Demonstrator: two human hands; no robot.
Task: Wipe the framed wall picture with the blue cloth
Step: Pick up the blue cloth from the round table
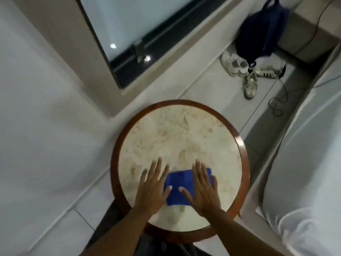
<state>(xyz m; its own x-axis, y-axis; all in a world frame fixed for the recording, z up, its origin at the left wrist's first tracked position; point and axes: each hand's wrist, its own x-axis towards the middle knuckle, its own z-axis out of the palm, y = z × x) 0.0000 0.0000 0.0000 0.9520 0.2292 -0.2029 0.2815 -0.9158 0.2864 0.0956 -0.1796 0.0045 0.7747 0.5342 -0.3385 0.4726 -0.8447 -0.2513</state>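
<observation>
Head view looks down on one round table [243, 150] with a pale stone top and a dark wooden rim. At the near side of the table the one blue cloth [177, 183] lies folded flat on the stone, and both hands lie on it. The left hand [155, 185] is fully open, its fingers straight and spread; the thumb and the inner edge of the palm press on the cloth's left edge, while the other fingers rest on the bare tabletop. The right hand [201, 187] is just as open, palm down with straight fingers, covering the cloth's right part, its thumb pointing in across the blue. Neither hand curls round anything. Right of the table runs a bed with white bedding [304, 163]. Beyond the table on the pale floor lie four light sneakers [251, 85] in a loose cluster, with a thin black cable [278, 102] coiled beside them. Farther past the shoes one dark blue backpack [258, 34] stands. Beyond the table to the left is a dark-framed glass pane [129, 24].
</observation>
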